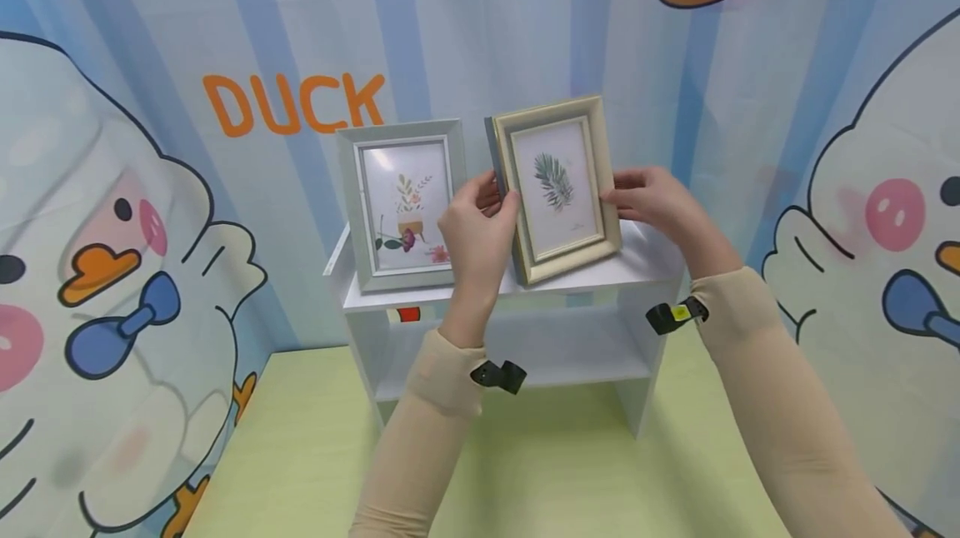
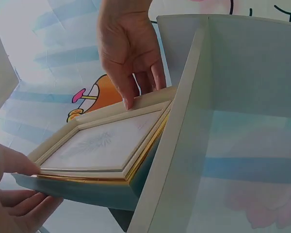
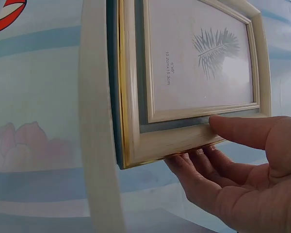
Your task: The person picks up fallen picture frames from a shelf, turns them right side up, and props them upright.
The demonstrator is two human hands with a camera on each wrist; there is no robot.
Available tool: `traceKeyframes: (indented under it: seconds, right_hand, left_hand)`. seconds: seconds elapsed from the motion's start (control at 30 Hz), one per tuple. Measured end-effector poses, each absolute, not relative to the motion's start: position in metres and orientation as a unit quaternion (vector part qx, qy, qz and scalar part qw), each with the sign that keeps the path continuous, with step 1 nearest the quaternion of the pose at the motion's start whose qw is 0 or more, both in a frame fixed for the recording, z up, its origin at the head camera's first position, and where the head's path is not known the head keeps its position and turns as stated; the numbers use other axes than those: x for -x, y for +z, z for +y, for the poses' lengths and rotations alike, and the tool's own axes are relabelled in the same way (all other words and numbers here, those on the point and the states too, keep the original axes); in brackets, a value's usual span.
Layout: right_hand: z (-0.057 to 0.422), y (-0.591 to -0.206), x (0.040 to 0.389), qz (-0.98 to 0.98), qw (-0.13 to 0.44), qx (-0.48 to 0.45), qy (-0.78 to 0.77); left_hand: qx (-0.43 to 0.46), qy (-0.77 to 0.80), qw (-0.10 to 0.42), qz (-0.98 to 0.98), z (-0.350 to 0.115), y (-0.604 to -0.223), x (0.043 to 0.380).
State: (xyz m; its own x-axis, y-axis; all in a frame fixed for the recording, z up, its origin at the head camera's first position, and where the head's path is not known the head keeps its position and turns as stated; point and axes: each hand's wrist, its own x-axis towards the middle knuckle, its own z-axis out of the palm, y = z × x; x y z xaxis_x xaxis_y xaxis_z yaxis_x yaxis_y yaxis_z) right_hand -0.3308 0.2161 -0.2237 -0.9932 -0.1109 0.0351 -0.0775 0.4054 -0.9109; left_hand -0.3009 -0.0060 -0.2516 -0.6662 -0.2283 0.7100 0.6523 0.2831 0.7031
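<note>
A cream-gold picture frame (image 1: 558, 255) with a green leaf print is held by both hands at the top of a white shelf unit (image 1: 652, 271). It tilts slightly in the head view, its lower edge right at the top board's front. My left hand (image 1: 480, 226) grips its left side, thumb on the front, other fingers behind. On the opposite side my right hand (image 1: 660, 201) pinches the edge; in the right wrist view the thumb (image 3: 242, 131) lies on the front border. To the left a silver-grey picture frame (image 1: 408, 271) with a plant print stands on the top board.
The shelf unit has a lower board (image 1: 517, 346) and stands on a pale green surface (image 1: 300, 438). Behind it hangs a blue striped curtain (image 1: 495, 22) with cartoon ducks and orange lettering (image 1: 296, 105). Each sleeve cuff carries a small black device.
</note>
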Motion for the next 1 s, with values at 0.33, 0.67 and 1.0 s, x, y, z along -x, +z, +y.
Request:
traceKeyframes:
  seconds: [0.33, 0.67, 1.0]
  right_hand:
    - [0.218, -0.229, 0.305, 0.858, -0.015, 0.044, -0.512]
    - [0.214, -0.230, 0.296, 0.877, -0.037, 0.037, -0.479]
    - [0.236, -0.246, 0.264, 0.866, -0.181, 0.046, -0.463]
  left_hand:
    - [0.124, -0.591, 0.355, -0.713, -0.005, -0.250, 0.307]
    - [0.131, -0.573, 0.352, -0.728, -0.005, -0.250, 0.311]
    - [0.205, -0.529, 0.480, -0.670, -0.046, -0.264, 0.275]
